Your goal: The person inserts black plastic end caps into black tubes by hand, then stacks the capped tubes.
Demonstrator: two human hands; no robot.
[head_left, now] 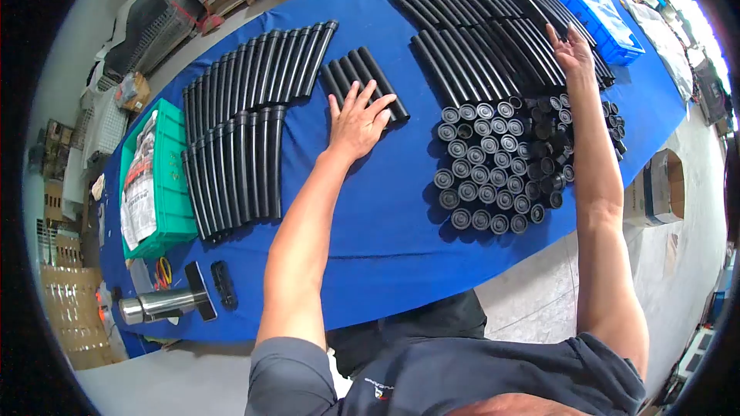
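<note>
My left hand [357, 119] lies flat, fingers spread, on a small group of short black tubes [362, 77] in the middle of the blue table [385, 208]. My right hand [572, 48] reaches far out and rests, fingers apart, on a big fan of long black tubes [478, 31] at the back right. Below that fan stands a block of several short black caps or sleeves [501, 162], upright with open ends up. Two rows of long black tubes [247, 123] lie at the left. Neither hand grips anything.
A green crate [166, 208] with printed bags sits at the left edge. A blue bin [597, 15] stands at the far right. A steel flask [158, 306], a phone and a small black object lie near the front left corner. Cardboard boxes surround the table.
</note>
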